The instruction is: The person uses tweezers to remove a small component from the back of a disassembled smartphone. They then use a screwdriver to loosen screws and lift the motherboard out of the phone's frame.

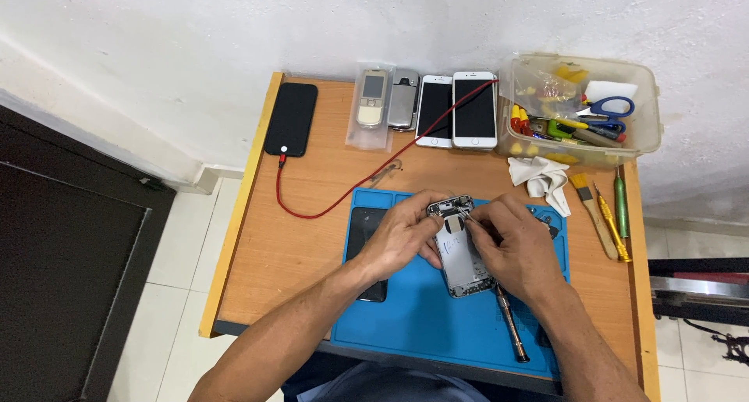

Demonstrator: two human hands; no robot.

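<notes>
An opened silver phone body [460,254] lies on a blue work mat [437,324]. My left hand [402,234] grips its upper left edge. My right hand [515,246] pinches a thin metal tool, probably tweezers [463,215], with the tip at the top of the phone body. A black screen panel [363,234] lies on the mat under my left wrist. A screwdriver [511,324] rests on the mat below my right hand.
On the wooden table [296,246]: a black phone [291,119] on a red cable [343,199], several phones [437,109] at the back, a clear box of tools [581,113], a white cloth [542,179], a brush [591,211] and screwdrivers [620,207] at right.
</notes>
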